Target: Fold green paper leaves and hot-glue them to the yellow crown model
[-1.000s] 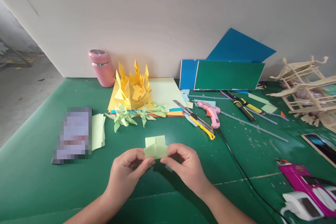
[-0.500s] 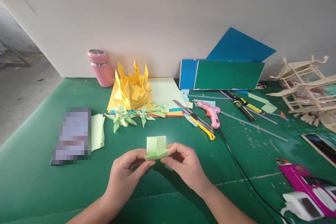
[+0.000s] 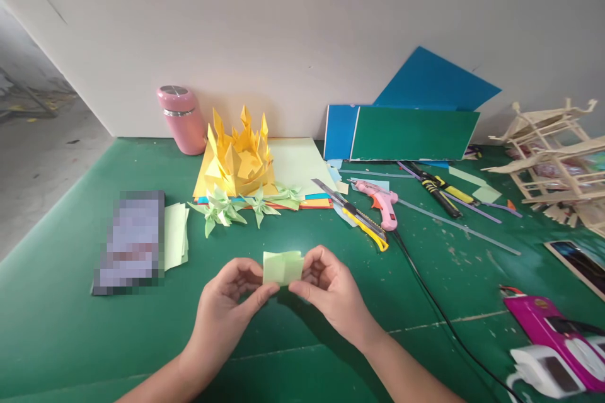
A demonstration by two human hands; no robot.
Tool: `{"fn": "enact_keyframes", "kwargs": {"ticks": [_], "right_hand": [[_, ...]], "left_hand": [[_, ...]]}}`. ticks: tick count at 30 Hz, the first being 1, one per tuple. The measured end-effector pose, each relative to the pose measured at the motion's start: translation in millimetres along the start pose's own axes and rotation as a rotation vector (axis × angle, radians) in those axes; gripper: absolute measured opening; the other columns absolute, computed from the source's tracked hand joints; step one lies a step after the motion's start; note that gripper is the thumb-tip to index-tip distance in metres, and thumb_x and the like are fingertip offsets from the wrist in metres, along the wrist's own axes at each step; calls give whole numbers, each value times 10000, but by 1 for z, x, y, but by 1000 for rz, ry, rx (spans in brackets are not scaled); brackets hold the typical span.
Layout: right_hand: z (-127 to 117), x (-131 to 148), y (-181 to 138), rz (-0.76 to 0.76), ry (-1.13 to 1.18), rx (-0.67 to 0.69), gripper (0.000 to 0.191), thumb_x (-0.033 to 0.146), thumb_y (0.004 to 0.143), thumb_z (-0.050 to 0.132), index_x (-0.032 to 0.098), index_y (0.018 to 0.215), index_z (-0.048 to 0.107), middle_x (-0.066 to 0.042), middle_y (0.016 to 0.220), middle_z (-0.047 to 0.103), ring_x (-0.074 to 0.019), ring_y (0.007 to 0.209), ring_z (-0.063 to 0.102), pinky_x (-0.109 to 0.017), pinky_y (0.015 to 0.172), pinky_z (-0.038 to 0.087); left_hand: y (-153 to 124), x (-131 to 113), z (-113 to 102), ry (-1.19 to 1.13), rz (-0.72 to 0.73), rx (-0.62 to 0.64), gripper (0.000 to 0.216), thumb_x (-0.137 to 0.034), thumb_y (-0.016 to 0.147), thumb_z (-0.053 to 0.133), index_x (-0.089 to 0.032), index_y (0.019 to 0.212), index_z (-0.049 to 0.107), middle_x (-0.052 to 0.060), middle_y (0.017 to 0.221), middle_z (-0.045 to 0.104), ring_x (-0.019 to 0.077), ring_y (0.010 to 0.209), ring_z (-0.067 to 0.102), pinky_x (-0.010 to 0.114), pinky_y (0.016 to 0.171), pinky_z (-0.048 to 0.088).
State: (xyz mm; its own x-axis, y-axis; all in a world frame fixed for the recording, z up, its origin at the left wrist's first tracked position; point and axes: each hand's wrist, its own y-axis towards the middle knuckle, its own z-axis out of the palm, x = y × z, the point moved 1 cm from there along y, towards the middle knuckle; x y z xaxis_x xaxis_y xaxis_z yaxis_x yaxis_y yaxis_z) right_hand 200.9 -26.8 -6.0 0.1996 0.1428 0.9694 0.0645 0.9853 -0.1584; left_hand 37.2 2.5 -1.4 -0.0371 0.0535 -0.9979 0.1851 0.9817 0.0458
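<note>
A small folded piece of light green paper [image 3: 282, 268] is held up between my two hands over the green table. My left hand [image 3: 231, 302] pinches its left side, thumb at the lower edge. On the opposite side my right hand [image 3: 333, 293] grips it with thumb and fingers. The paper's folded face is turned towards me; its back is hidden. Beyond it lie several light green paper flowers [image 3: 221, 209]. A yellow folded-paper crown-like piece [image 3: 241, 167] stands behind them on coloured sheets.
Left are a stack of light green paper slips [image 3: 174, 239] and a blurred-out flat object [image 3: 135, 236]. A utility knife [image 3: 359, 220] and pink glue gun [image 3: 384, 204] lie to the right, its cord [image 3: 428, 299] running to a magenta power strip [image 3: 543, 321]. A pink flask [image 3: 182, 123] stands behind.
The paper's lower flap has been folded up, so the piece now shows a flatter face towards me. My right fingers have risen slightly along its side.
</note>
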Motion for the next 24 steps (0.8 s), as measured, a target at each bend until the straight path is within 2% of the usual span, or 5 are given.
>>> {"fn": "enact_keyframes", "kwargs": {"ticks": [3, 7, 12, 19, 24], "right_hand": [[-1, 0, 0, -4, -9, -2, 330, 295, 609, 777, 210, 744, 488, 64, 633, 511, -94, 584, 474, -218, 577, 411], [-1, 0, 0, -24, -132, 45, 258, 330, 667, 737, 200, 714, 519, 54, 642, 499, -97, 589, 461, -227, 585, 406], [2, 0, -2, -32, -283, 123, 225, 337, 709, 714, 199, 689, 536, 46, 629, 508, -106, 599, 464, -234, 589, 408], [-2, 3, -1, 11, -186, 156, 264, 434, 741, 667, 185, 730, 580, 34, 627, 513, -103, 583, 466, -226, 560, 393], [-3, 3, -1, -13, -161, 142, 283, 447, 765, 642, 176, 717, 575, 35, 612, 495, -95, 563, 444, -217, 539, 374]], "left_hand": [[-1, 2, 2, -21, -16, -17, 240, -157, 638, 717, -231, 787, 543, -71, 662, 585, 88, 547, 592, 174, 539, 530], [-1, 1, 2, 64, 28, 102, 227, -176, 678, 684, -230, 861, 560, -35, 773, 610, 106, 628, 617, 198, 591, 532], [0, -4, 0, 180, 51, 192, 48, -252, 741, 651, -206, 735, 638, -7, 698, 630, 132, 639, 614, 204, 584, 503], [-1, -4, 2, 7, -159, 159, 170, -333, 719, 667, -188, 676, 591, -38, 583, 575, 99, 509, 548, 180, 468, 469], [-3, -4, 4, -27, -236, 198, 219, -358, 679, 696, -180, 678, 567, -42, 566, 563, 98, 508, 545, 191, 495, 485]]}}
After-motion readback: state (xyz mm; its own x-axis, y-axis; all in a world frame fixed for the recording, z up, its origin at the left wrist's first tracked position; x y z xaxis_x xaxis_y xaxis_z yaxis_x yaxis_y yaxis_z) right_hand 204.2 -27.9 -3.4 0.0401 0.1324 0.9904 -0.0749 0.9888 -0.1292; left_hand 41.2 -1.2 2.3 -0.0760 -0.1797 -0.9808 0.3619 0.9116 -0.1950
